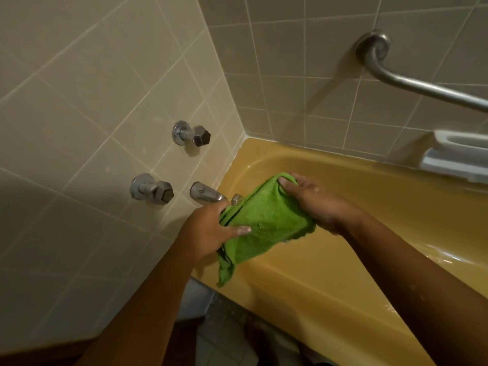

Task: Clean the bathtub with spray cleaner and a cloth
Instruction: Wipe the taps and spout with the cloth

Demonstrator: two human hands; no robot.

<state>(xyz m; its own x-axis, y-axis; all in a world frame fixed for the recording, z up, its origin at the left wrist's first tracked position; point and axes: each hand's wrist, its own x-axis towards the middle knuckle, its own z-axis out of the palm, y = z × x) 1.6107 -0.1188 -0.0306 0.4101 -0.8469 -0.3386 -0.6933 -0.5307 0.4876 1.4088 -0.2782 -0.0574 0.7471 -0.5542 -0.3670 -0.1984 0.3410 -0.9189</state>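
Note:
A green cloth [266, 220] is stretched between both hands above the faucet end of the yellow bathtub [343, 260]. My left hand [208, 231] grips its near-left edge, thumb across the top. My right hand [311, 199] pinches the far-right edge, fingers curled over it. A loose corner of the cloth hangs down over the tub's near rim. The chrome spout [206, 194] pokes out of the tiled wall just behind my left hand, partly hidden by it. No spray bottle is in view.
Two chrome tap handles [151, 190] [191, 135] stick out of the beige tiled wall at left. A metal grab bar [412, 83] runs along the back wall. A white soap dish [459, 154] sits on the far rim. Tiled floor shows below.

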